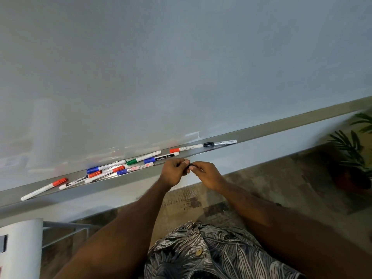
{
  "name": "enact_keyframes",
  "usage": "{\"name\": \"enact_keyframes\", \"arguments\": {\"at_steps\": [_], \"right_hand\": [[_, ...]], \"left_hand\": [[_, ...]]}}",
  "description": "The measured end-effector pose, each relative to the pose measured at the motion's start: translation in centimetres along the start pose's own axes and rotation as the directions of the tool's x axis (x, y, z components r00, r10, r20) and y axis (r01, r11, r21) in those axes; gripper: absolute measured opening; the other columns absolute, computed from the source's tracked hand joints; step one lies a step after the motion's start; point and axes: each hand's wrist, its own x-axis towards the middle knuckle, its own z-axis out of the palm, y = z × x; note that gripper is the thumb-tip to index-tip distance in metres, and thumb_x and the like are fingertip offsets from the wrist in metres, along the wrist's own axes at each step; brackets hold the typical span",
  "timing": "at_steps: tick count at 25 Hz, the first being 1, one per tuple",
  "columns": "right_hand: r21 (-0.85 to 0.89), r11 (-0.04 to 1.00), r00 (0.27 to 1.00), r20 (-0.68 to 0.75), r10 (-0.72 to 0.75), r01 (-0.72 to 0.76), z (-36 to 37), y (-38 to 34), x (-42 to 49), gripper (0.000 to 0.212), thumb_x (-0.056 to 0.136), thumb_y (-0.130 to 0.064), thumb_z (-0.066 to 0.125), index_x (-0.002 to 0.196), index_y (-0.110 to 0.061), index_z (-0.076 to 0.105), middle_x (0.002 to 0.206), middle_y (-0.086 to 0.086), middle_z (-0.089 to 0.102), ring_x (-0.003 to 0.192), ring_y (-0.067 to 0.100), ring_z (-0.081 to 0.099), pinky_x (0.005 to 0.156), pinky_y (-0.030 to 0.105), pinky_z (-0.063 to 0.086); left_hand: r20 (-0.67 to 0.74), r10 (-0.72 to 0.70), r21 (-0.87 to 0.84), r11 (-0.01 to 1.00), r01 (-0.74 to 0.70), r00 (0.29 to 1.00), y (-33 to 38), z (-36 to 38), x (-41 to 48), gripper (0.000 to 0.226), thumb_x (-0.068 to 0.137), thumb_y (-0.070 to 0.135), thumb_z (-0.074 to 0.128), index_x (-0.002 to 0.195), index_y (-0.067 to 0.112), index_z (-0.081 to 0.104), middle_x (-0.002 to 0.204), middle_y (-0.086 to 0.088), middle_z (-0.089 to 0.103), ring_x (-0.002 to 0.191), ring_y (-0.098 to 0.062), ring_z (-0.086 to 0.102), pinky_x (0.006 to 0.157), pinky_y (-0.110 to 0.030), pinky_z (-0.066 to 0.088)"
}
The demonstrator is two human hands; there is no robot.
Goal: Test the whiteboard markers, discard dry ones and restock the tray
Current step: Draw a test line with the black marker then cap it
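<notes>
Both hands are meeting just in front of the tray, fingertips together. The left hand (pixel 174 172) is curling its fingers and pinching one end of a small dark piece (pixel 191 165), while the right hand (pixel 208 175) is pinching the other end between thumb and forefinger. So little of the piece is showing between the fingers that I cannot tell whether it is a whole marker or only a cap.

Just behind the knuckles, nine markers are lying on the tray (pixel 281 123), a long grey ledge running along the foot of the whiteboard (pixel 181 67).

- Nearest the hands, a blue-capped camlin marker (pixel 161 157) is lying beside a blue-capped marker with red print (pixel 136 167).
- A green-capped marker (pixel 144 157) is sitting against the board.
- Left of these, a third blue-capped marker (pixel 105 166) and two red-capped markers (pixel 104 174) (pixel 79 180) are crowding together, touching or overlapping.
- A lone red-capped marker (pixel 43 189) is lying well apart at the far left.
- To the right of the hands, a fourth red-capped marker (pixel 186 148) is lying end to end with the single black-capped marker (pixel 220 143).

By cap colour that is four red, three blue, one green and one black.

Both bare forearms are reaching up from a leaf-patterned shirt (pixel 211 254). One potted plant (pixel 350 154) is standing at the right edge, and one white upright object (pixel 20 248) is showing at the lower left beside a grey wire frame (pixel 66 228).
</notes>
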Motion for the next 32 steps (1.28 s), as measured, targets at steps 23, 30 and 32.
{"name": "enact_keyframes", "arguments": {"at_steps": [23,30,32], "right_hand": [[-0.009,0.999,0.985,-0.167,0.043,-0.045,-5.2,3.9,-0.1,0.024,0.100,-0.018,0.054,0.119,-0.007,0.064,0.093,0.001,0.065,0.080,0.012,0.060,0.077,0.027,0.051],[0.005,1.000,0.973,-0.230,0.006,-0.004,-5.7,2.5,0.3,0.022,0.097,-0.022,0.060,0.117,-0.012,0.066,0.084,-0.007,0.063,0.072,0.003,0.056,0.072,0.019,0.046],[0.045,0.998,0.965,-0.262,-0.022,0.035,-5.9,1.2,0.7,0.023,0.096,-0.021,0.061,0.117,-0.013,0.067,0.077,-0.013,0.059,0.067,0.002,0.054,0.069,0.021,0.046]], "left_hand": [[-0.051,0.257,0.774,0.621,-0.124,0.965,1.6,0.1,5.1,0.020,0.095,0.020,0.061,0.111,0.019,0.071,0.109,-0.001,0.068,0.096,-0.021,0.062,0.080,-0.030,0.048],[0.038,0.349,0.824,0.519,-0.227,0.936,0.8,0.0,5.4,0.022,0.096,0.024,0.058,0.115,0.020,0.068,0.111,-0.002,0.068,0.100,-0.020,0.059,0.083,-0.031,0.048],[0.047,0.419,0.833,0.485,-0.267,0.907,1.4,-0.5,5.0,0.023,0.096,0.025,0.059,0.116,0.018,0.068,0.111,-0.003,0.068,0.099,-0.022,0.060,0.083,-0.033,0.049]]}}
